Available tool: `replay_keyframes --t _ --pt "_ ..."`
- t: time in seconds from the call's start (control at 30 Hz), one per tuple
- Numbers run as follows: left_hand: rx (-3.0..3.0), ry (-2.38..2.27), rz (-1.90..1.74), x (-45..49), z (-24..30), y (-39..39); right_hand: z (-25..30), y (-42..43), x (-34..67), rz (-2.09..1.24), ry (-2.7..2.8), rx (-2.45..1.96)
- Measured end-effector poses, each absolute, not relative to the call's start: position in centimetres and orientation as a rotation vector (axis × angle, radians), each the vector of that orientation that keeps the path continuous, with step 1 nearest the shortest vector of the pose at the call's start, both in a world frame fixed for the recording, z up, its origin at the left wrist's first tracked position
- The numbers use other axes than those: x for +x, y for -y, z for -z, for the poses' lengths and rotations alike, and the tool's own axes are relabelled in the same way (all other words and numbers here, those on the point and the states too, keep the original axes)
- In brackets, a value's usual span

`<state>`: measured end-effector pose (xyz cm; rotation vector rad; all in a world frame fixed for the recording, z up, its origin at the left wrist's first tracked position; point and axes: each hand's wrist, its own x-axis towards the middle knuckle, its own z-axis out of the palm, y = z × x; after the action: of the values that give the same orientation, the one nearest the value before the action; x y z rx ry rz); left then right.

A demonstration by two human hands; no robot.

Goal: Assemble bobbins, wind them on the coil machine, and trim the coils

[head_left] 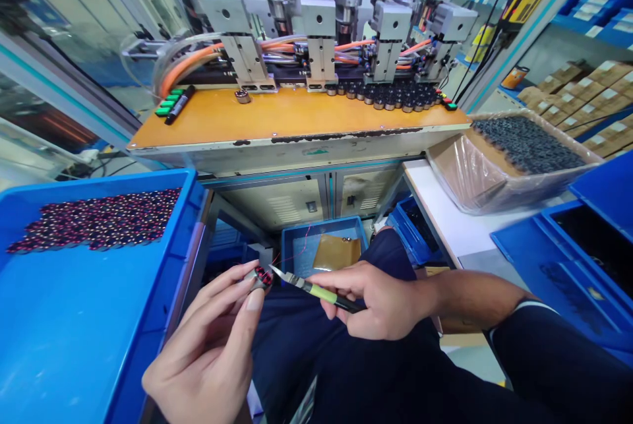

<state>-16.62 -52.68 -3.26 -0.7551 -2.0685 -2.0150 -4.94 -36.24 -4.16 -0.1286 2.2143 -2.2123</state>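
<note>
My left hand pinches a small round motor part with red wire windings between thumb and fingers. Wrapped around the yellow-green and black handles of a pair of pointed pliers is my right hand. The metal tip lies close beside the windings; whether it touches them I cannot tell. A thin reddish wire rises near the part, over the blue bin below. Inside that bin lies a brown sheet.
To the left stands a blue tray holding many wound parts. Ahead, a machine rises over an orange worktop bearing dark round parts, one part and markers. A plastic-lined box sits at right.
</note>
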Motion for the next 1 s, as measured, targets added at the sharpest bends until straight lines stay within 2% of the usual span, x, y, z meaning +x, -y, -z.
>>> replay_keyframes --t 0.2,0.33,1.0 --pt "-0.980 1.910 2.056 -17.5 4.0 52.9 5.2 35.8 -4.4 2.292 -2.150 -0.095" --pt "-1.032 1.808 2.209 -18.1 4.2 53.1 4.6 35.4 -3.8 2.304 -2.145 -0.114" --pt "-0.911 1.921 2.168 -16.8 3.7 53.7 2.9 36.0 -3.9 2.219 -2.142 -0.165"
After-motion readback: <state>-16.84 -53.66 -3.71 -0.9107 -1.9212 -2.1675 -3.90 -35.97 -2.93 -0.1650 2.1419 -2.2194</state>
